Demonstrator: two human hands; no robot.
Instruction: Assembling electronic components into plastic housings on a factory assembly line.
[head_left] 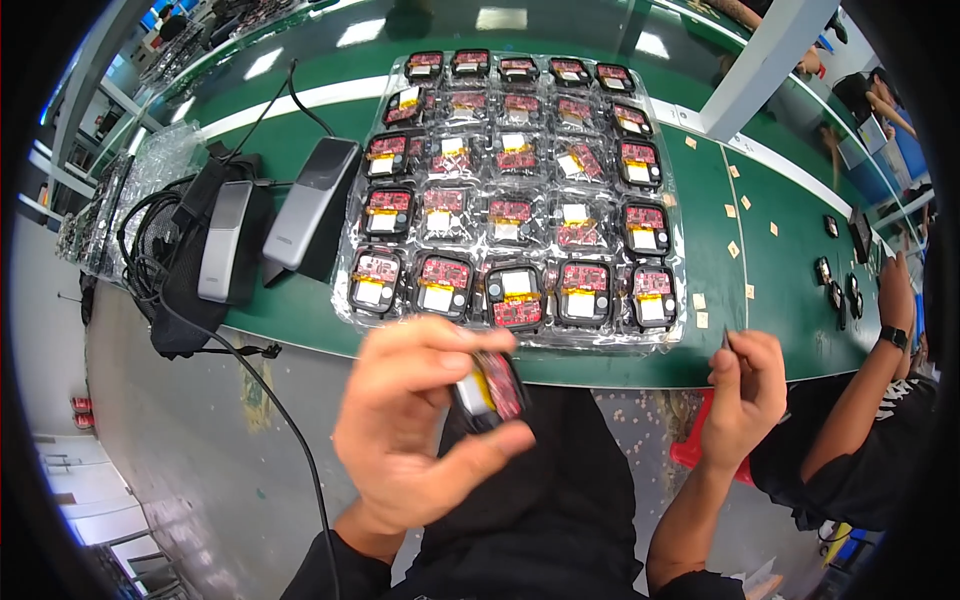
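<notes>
My left hand [395,430] grips a small black device housing [489,390] by its edges between thumb and fingers, in front of the table edge. Inside the tilted housing show a red circuit board, a white block and yellow tape. My right hand [745,395] is closed in a pinch near the table's front edge. A thin, dark-tipped thing [727,341] pokes up from its fingertips, too small to name. Beyond my left hand lies a clear plastic tray [676,285], its pockets filled with rows of similar open housings [585,290].
Two grey box-shaped devices [312,205] with black cables [140,235] stand left of the tray on the green table [700,360]. Small beige squares [733,249] dot the table's right part. Farther right are small black parts [836,294] and another person's arm [850,405]. A metal post [770,65] rises behind.
</notes>
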